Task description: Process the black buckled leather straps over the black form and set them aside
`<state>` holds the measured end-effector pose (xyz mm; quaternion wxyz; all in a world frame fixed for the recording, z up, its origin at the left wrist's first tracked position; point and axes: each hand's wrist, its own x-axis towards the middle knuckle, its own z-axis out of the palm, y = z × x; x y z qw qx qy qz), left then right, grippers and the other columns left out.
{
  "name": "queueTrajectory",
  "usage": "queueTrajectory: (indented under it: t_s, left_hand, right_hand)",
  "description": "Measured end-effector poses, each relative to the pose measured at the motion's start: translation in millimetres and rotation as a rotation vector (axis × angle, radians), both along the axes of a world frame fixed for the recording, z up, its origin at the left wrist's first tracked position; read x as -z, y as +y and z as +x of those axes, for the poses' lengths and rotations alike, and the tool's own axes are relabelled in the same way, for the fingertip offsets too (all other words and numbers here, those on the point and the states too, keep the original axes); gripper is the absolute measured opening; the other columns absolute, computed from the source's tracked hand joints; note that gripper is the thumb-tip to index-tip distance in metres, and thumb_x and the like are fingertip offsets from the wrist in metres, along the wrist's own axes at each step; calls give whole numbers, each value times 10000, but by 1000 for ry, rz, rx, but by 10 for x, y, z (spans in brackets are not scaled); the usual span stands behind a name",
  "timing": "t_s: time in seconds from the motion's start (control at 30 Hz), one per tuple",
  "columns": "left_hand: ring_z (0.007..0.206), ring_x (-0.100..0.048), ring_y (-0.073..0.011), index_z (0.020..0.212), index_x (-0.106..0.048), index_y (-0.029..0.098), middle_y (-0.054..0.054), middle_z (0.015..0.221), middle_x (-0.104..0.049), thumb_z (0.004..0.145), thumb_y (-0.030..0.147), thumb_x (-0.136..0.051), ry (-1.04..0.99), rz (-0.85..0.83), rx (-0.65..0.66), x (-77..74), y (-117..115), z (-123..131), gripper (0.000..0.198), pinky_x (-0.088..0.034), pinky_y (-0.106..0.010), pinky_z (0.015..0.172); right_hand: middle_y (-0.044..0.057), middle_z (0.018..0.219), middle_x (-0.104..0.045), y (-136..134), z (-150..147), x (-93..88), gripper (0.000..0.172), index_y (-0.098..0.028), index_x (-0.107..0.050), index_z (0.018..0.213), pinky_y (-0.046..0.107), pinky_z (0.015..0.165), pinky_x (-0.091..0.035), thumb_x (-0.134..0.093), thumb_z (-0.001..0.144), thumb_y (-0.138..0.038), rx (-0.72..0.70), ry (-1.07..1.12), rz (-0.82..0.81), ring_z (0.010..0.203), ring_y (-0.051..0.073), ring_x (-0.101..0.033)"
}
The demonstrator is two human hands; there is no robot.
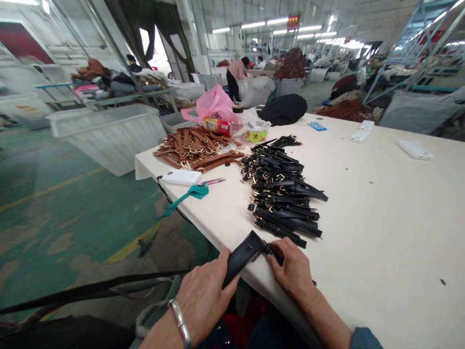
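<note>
At the near edge of the white table (363, 218), my left hand (207, 293) is closed around a wide black leather strap (241, 259), whose squared end points up and away from me. Just right of it, my right hand (292, 269) pinches a narrow black strap (274, 253) close to the wide strap's end. Whether the two pieces are joined there I cannot tell. Beyond both hands lies a long pile of black buckled straps (283, 194) with gold-coloured buckles. A silver bangle (179, 322) circles my left wrist.
Brown buckled straps (196, 148) are heaped at the far left corner. Thread snippers (214, 182), a teal cloth strip (187, 196) and a white device (181, 177) lie along the left edge. A pink bag (218, 106) and black cloth (285, 109) stand behind; a white bin (109, 133) is beside the table.
</note>
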<state>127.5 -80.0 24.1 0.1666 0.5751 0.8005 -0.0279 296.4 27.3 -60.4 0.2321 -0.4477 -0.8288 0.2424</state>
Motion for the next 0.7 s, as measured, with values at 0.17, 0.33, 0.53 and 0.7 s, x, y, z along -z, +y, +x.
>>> queueTrajectory:
  t_s: [0.17,0.33,0.53,0.7]
  left_hand:
    - [741,-621,-249,1018,-404,213,-50,778,-647,818,407,-355,23,21,0,63,154,75,283,-442,-334,626]
    - [762,-618,-245,990,-401,208,-56,775,-639,795,423,-392,41,23,3,66,353,47,291,-442,-321,634]
    - [780,-615,-241,1051,-396,217,-57,803,-640,803,452,-376,53,19,-48,11,224,-71,342,-433,-312,647]
    - [769,-616,-229,1104,-385,221,-50,834,-649,825,402,-353,8,-9,-7,18,50,0,334,-428,-308,640]
  right_hand:
    - [4,770,-520,15,-10,20,110,-204,-553,810,237,610,-369,-540,725,-273,23,-30,14,704,150,-510]
    - [0,751,-501,13,-27,-2,98,-200,-537,796,238,599,-361,-533,722,-263,39,-39,15,682,146,-507]
    - [-4,746,-508,-9,-29,-2,102,-204,-546,793,234,603,-354,-549,701,-248,25,-52,14,686,144,-505]
    - [-3,755,-514,-10,-31,-23,89,-203,-536,783,234,595,-350,-545,707,-248,26,-51,3,681,144,-504]
